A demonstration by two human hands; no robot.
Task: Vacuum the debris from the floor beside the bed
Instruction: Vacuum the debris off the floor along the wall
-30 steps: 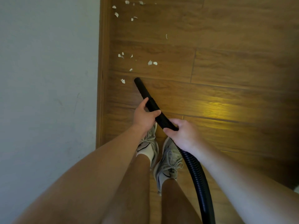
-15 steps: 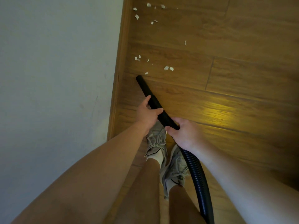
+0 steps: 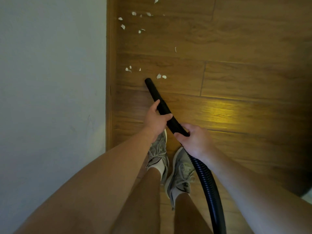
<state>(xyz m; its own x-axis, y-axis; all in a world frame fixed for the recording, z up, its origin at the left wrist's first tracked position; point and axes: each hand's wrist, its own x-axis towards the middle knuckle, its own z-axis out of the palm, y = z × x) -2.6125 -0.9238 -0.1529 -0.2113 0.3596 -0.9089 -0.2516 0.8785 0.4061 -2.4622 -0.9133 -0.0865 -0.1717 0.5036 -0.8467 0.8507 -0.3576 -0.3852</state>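
Two hands hold one vacuum tube [image 3: 156, 93], black and rigid, slanting from the near right to the far left.

- left hand [image 3: 156, 120]: fingers [image 3: 157, 104] and thumb wrapped round the middle of the tube.
- right hand [image 3: 195, 142]: fingers closed round the tube's near end, where the ribbed hose [image 3: 208, 182] joins. The hose runs on to the near edge of view, passing right of the shoes [image 3: 181, 173].
- Tube mouth: low at the floor [image 3: 244, 44]; whether it touches cannot be told.

Debris [image 3: 161, 76], white scraps, all lying on the floor beside the bed [image 3: 50, 68]:
- one pair just beyond the mouth, slightly right of it, close but apart;
- a small cluster farther left, near the rail [image 3: 110, 65];
- one sliver alone, farther off and to the right;
- a looser scatter at the far end, running along the rail.

Edges:
- The bed is a pale flat surface filling the left side.
- A wooden rail runs near to far along its right edge and bounds the floor on the left.
- The tube mouth stands a little right of the rail.
- Two grey laced shoes stand side by side below the hands, the left one near the rail.

Open room:
- Wood planks stretch wide to the right of the tube.
- A yellow glare patch [image 3: 219, 110] lies right of the hands.
- Deep shadow [image 3: 300, 149] covers the right margin.
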